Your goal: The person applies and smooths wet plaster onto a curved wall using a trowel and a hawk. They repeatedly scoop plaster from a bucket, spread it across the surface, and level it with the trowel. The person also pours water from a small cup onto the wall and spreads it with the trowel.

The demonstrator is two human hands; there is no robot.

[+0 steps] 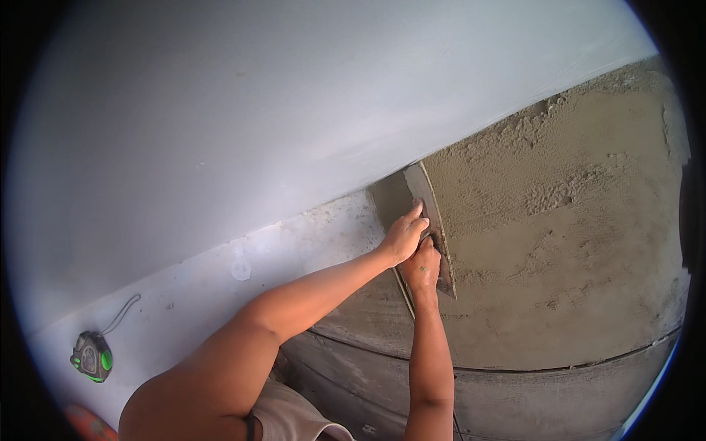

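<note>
A plastering trowel (pixel 432 202) with a long, mortar-smeared metal blade lies against wet grey-brown mortar (pixel 529 242). The blade's upper end meets the edge of the smooth pale wall (pixel 316 95). My right hand (pixel 423 267) is closed round the trowel's handle, which its fingers mostly hide. Just above it, my left hand (pixel 404 237) presses on the trowel, one finger stretched along the back of the blade. To the left of the blade runs a darker, smooth strip of mortar (pixel 392 197).
A green and black tape measure (pixel 93 358) with a wrist cord sits on the white surface (pixel 198 294) at left. A reddish object (pixel 90 422) shows at the lower left rim. Below the mortar run grey slabs (pixel 544 400) with dark seams. The mortar is rough toward the pale wall.
</note>
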